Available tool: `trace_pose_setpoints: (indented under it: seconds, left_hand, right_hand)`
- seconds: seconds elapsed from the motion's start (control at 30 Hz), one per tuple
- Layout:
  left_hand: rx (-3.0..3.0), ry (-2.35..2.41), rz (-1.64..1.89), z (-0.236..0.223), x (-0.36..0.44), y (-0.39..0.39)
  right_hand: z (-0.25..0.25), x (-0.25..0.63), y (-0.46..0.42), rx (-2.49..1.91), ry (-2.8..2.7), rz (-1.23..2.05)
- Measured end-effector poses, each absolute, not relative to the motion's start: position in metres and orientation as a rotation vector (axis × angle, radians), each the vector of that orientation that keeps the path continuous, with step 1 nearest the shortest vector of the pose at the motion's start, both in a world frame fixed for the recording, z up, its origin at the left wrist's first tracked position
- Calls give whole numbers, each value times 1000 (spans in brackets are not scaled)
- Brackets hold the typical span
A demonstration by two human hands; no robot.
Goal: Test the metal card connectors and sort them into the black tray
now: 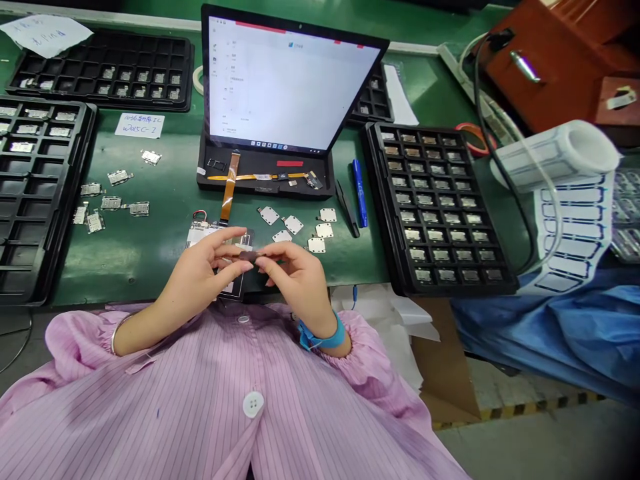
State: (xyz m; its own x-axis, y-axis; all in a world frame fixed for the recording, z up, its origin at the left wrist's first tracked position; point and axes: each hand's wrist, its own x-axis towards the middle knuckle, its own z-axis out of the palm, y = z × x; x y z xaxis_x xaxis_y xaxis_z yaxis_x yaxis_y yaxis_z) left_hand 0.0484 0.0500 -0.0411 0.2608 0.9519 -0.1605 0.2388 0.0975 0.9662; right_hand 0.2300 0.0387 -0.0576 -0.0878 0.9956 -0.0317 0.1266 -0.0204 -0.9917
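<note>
My left hand (203, 267) and my right hand (296, 272) meet at the front of the green bench. Between their fingertips is a small dark flat piece (247, 255), pinched from both sides; its exact kind is too small to make out. Beneath my hands lies a circuit board assembly (199, 231), partly covered by my left hand. An orange flex cable (231, 190) runs from it up to the lit screen (285, 87), which leans in a black tray (210, 181). Several white-faced metal modules (293, 225) lie just beyond my right hand.
Black tweezers (347, 210) and a blue marker (359, 193) lie right of the modules. A compartment tray (373, 200) full of modules stands farther right, near a label roll (555, 157). At left are loose modules (111, 203) and more black trays (83, 160).
</note>
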Motion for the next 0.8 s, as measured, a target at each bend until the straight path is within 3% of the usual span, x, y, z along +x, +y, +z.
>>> trace_pose_setpoints:
  seconds: [0.1, 0.27, 0.8]
  left_hand:
    - [1785, 1378, 916, -51, 47, 52]
    - [2454, 1452, 880, -66, 45, 55]
    - [2561, 1462, 825, -71, 45, 52]
  right_hand:
    - [-67, 230, 48, -1301, -1281, 1065]
    - [-75, 228, 57, -1318, -1168, 1095]
    - [-71, 228, 62, -1413, -1170, 1186]
